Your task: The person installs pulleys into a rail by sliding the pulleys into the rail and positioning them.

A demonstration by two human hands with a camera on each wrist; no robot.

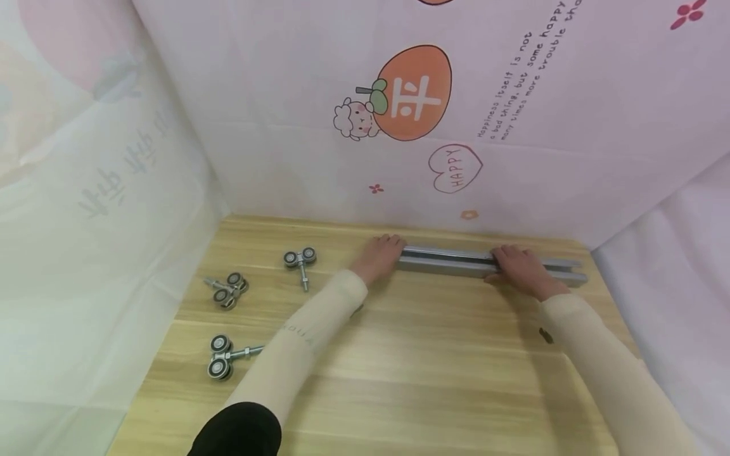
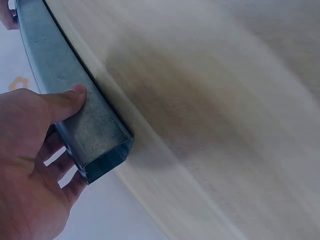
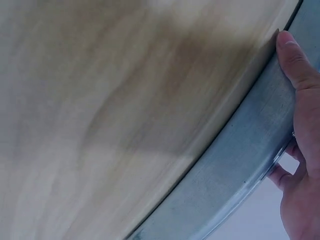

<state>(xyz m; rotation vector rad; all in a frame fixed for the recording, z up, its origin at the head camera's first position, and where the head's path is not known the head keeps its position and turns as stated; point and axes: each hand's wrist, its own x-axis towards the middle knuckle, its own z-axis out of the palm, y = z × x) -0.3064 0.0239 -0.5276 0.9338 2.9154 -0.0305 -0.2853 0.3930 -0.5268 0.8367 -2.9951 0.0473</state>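
A grey metal channel rail (image 1: 445, 268) lies lengthwise near the back edge of the wooden board, its long slot showing in the head view. My left hand (image 1: 379, 258) grips its left end. In the left wrist view the thumb lies along one flat side of the rail (image 2: 95, 125) and the fingers curl behind it, beside the hollow end. My right hand (image 1: 521, 271) holds the rail toward its right end, which sticks out past the hand. The right wrist view has the right thumb (image 3: 295, 60) on the flat face and fingers partly hidden behind.
Three twin-wheel roller trolleys with threaded bolts lie at the left: one near the back (image 1: 301, 263), another at mid-left (image 1: 227, 292), a third (image 1: 220, 358) partly behind the left sleeve. Printed cloth (image 1: 319, 171) hangs behind the board (image 1: 433, 373). A black rounded object (image 1: 239, 430) shows at the bottom.
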